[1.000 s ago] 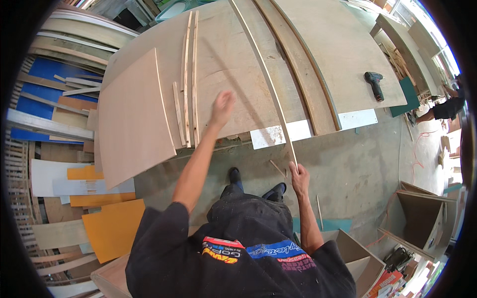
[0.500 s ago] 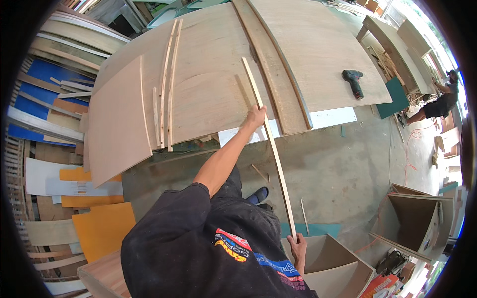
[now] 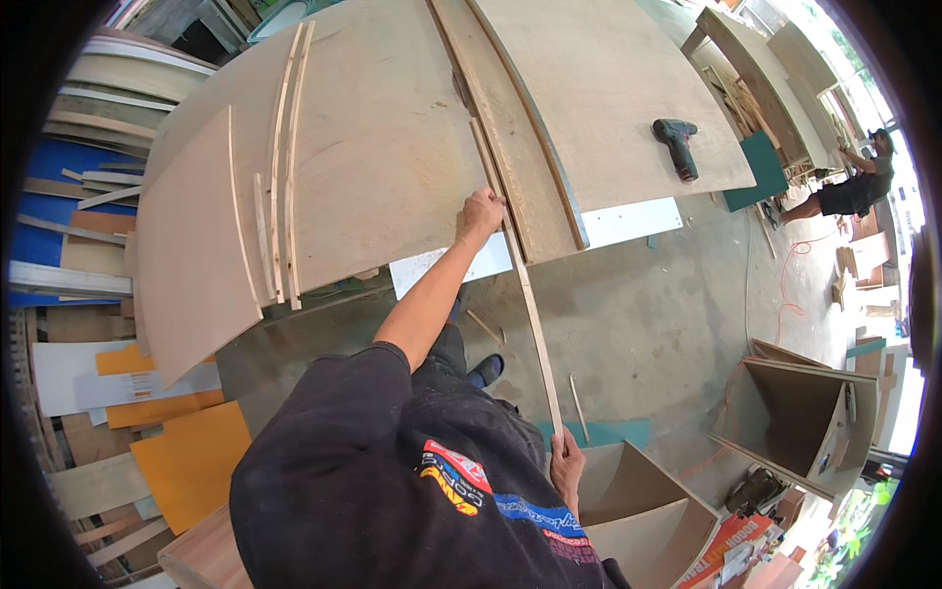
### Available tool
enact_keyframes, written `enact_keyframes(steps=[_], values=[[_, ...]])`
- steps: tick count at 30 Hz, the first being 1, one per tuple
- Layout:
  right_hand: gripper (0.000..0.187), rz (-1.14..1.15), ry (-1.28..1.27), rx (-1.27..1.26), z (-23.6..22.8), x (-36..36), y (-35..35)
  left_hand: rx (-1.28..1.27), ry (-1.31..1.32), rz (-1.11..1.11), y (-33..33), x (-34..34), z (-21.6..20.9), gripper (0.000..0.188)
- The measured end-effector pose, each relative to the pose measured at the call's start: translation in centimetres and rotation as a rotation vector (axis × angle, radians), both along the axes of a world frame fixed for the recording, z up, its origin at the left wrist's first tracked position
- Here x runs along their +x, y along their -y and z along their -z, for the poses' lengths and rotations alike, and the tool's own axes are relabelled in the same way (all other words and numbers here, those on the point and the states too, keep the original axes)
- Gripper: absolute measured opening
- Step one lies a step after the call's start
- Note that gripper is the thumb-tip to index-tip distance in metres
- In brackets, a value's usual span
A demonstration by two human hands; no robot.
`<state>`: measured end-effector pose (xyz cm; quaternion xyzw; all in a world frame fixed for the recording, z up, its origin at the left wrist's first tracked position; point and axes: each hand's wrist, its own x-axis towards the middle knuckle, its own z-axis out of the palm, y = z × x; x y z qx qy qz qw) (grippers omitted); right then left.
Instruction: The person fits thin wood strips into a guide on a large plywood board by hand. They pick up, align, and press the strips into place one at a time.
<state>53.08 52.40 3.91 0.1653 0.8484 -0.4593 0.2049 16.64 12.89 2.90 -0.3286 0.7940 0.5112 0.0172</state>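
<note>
A long, thin wooden strip (image 3: 531,309) runs from the plywood sheet out over its near edge toward my body. My left hand (image 3: 481,214) is closed around it partway along, above the sheet's near edge. At the near end, my right hand (image 3: 566,464) grips the strip by its tip. The strip's far part lies close along the left side of a wide brown board (image 3: 510,147) with raised edges, which rests on the large plywood sheet (image 3: 373,147). Whether strip and board touch, I cannot tell.
On the sheet's right part lies a cordless drill (image 3: 677,147). Two narrow strips (image 3: 286,167) and a smaller panel (image 3: 196,236) are at left. Open wooden boxes (image 3: 795,412) stand on the floor at right. A co-worker (image 3: 859,182) is at the far right.
The strip has shifted left and turned, its far part now alongside the wide board's left side. Both hands moved with it, still gripping. The whole view has shifted slightly.
</note>
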Motion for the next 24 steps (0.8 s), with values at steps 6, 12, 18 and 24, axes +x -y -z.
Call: enact_keyframes(steps=[6, 12, 18, 24], values=[[0.037, -0.015, 0.068, -0.119, 1.6, -3.1, 0.1, -0.242, 0.037, 0.035, 0.8, -3.8, 2.5, 0.02], [0.038, -0.07, 0.059, -0.079, 0.9, -6.1, 2.5, -0.191, 0.106, 0.003, 3.2, -5.5, 2.0, 0.024], [0.036, -0.068, -0.004, -0.071, 1.4, -6.9, 3.9, -0.233, 0.091, 0.006, 4.0, -7.1, 1.5, 0.024], [0.035, -0.106, -0.032, -0.041, 1.3, -9.6, 6.0, -0.266, 0.071, -0.067, 5.8, -9.7, 2.4, 0.024]])
